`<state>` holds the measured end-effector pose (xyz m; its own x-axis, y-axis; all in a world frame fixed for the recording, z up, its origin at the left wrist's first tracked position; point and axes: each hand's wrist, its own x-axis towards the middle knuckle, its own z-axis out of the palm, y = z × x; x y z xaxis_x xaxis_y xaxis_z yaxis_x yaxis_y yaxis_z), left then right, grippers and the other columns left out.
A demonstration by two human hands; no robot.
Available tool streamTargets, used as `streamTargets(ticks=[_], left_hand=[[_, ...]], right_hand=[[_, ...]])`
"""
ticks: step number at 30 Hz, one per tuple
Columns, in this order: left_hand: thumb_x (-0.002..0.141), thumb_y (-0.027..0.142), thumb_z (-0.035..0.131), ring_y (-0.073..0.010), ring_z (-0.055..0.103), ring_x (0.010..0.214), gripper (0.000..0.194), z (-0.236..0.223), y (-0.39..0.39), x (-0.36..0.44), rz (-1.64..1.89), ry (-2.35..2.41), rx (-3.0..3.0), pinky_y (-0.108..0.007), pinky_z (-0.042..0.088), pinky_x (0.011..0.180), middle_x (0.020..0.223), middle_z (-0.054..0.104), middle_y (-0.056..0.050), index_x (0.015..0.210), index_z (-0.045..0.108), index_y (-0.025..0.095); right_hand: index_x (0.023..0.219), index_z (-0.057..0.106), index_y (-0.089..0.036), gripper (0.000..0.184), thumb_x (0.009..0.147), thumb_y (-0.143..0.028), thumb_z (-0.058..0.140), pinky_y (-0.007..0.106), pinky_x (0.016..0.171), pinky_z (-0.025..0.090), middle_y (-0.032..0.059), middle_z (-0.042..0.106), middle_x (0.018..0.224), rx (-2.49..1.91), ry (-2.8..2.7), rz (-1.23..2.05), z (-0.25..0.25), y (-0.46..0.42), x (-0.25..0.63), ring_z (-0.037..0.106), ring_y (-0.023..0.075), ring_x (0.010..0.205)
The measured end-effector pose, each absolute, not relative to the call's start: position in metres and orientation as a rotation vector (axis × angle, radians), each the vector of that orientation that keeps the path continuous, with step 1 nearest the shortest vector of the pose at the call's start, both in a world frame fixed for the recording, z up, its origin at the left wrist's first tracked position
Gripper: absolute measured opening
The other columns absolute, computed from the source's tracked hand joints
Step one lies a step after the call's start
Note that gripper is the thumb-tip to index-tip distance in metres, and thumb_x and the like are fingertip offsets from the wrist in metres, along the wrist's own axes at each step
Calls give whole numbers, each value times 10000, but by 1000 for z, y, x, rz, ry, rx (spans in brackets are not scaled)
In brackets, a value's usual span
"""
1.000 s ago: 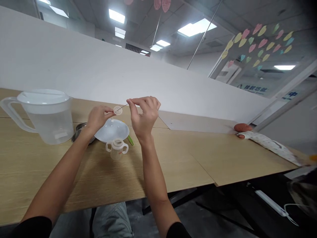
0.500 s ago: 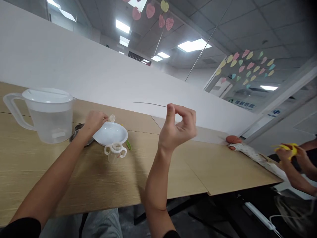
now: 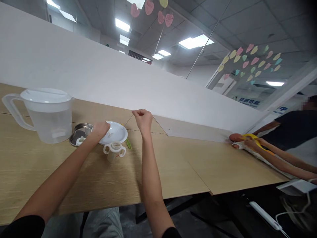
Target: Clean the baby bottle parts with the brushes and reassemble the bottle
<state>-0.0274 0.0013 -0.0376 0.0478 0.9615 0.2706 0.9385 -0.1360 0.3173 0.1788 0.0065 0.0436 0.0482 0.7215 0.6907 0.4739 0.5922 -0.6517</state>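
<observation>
My right hand point(image 3: 143, 119) is closed in a pinch on a thin, wire-like stick point(image 3: 128, 121), which slants down to the left over the white bowl point(image 3: 120, 131). My left hand point(image 3: 100, 129) is closed at the bowl's left rim, on a small translucent piece point(image 3: 110, 134) whose exact kind I cannot make out. In front of the bowl stands a clear two-handled baby bottle point(image 3: 115, 154) without a lid. Partly behind my left forearm lies a metal tray point(image 3: 74, 136) holding a white bottle part point(image 3: 80, 141) and a clear cup-like piece point(image 3: 88, 129).
A large lidded pitcher point(image 3: 51, 115) of clear liquid stands at the left. A green-handled utensil point(image 3: 128, 143) lies right of the bowl. A white partition point(image 3: 104, 79) runs behind the table point(image 3: 173, 172). At far right, another person's hands point(image 3: 251, 143) hold a yellow cloth point(image 3: 256, 138) near a doll point(image 3: 235, 138).
My right hand has moved left and brought the stick over the bowl. My left hand has come down and nearer, with the small piece now inside the bowl's rim. The other person has leaned to the doll.
</observation>
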Motion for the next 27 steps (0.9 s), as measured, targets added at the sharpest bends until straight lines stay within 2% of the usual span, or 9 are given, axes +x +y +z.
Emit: streamTargets(ticks=[4,7,10,14,17,19,21,24,27], left_hand=[[727,240,605,-336,648,990,202,-43,3,-26,453,1989,2250,-413,467,850,1002,713,-203,833,751,151],[712,244,597,-268,673,929,229,-45,5,-25,373,1853,2245,-321,482,820,961,743,-118,861,764,193],[721,239,539,-210,676,904,288,-42,5,-28,397,1725,2236,-253,479,798,972,751,-60,903,760,210],[760,266,457,-196,660,951,347,-27,0,-35,514,1662,2221,-238,466,813,1039,736,-61,946,737,176],[795,339,428,-203,654,929,370,-8,-9,-37,684,1605,2212,-251,461,799,1013,733,-76,924,718,149],[798,381,439,-201,651,892,372,8,-20,-34,834,1533,2217,-254,457,776,969,732,-71,900,706,144],[803,398,450,-190,642,845,357,25,-36,-27,923,1472,2254,-253,448,748,908,728,-49,880,697,152],[818,380,445,-173,620,781,333,47,-63,-14,936,1436,2310,-249,430,703,847,717,-27,860,694,163],[814,328,442,-163,614,789,301,58,-82,-6,844,1352,2342,-242,424,706,889,715,-21,874,694,175]], right_hand=[[795,751,-193,157,816,-304,641,239,700,460,21,748,787,-1234,-1714,247,24,20,160,668,145,730],[867,748,-219,173,858,-313,604,229,715,455,19,755,862,-1413,-1804,150,13,25,153,683,147,805],[899,739,-216,211,890,-321,556,267,755,462,49,751,899,-1597,-1890,10,5,29,152,689,186,871],[948,715,-161,227,895,-276,527,331,828,461,127,731,983,-1821,-2019,-60,-7,34,153,680,238,962],[1043,675,-139,243,895,-243,513,398,929,422,153,710,1058,-1894,-2025,-8,-11,35,152,659,257,1026],[1126,637,-147,286,916,-263,481,406,950,411,150,701,1086,-1815,-1982,65,-3,31,154,647,253,1050],[1166,614,-174,335,959,-337,407,337,893,450,116,711,1059,-1571,-1948,227,14,20,158,655,211,1012],[1139,618,-182,510,975,-523,278,264,726,494,60,715,922,-1070,-1969,568,46,-12,169,670,144,757],[1121,639,-205,509,914,-603,399,247,637,483,40,699,888,-907,-2082,665,71,-53,178,641,128,682]])
